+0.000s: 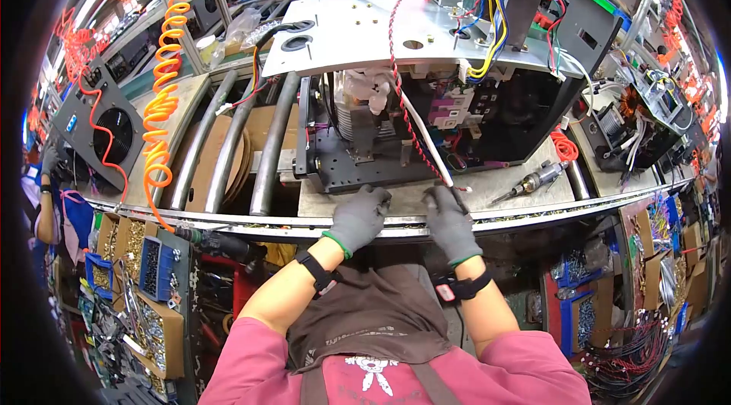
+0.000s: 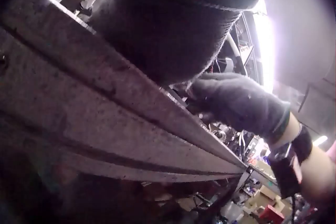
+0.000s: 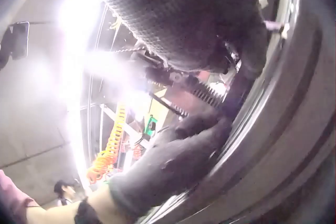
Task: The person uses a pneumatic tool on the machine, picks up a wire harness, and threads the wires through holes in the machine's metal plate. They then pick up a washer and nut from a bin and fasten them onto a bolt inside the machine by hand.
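Both hands wear grey knit gloves and are at the front edge of the workbench, a short gap apart. My left hand [image 1: 359, 216] has its fingers bent near the black base of an open machine chassis [image 1: 358, 165]. My right hand [image 1: 449, 222] is bent down over the edge, its fingertips close to the loose ends of a red-and-black twisted wire [image 1: 411, 127] and a white sleeved cable [image 1: 428, 138]. A dark patch [image 3: 240, 90] shows between the two gloves in the right wrist view; I cannot tell whether the fingers hold it.
A pneumatic screwdriver [image 1: 531, 182] lies right of the chassis. Metal rollers [image 1: 266, 150] run at the left, with an orange coiled hose [image 1: 164, 85] hanging over them. A white metal panel [image 1: 350, 32] tops the chassis. Below the bench are blue screw bins [image 1: 160, 268] and wire bundles [image 1: 628, 352].
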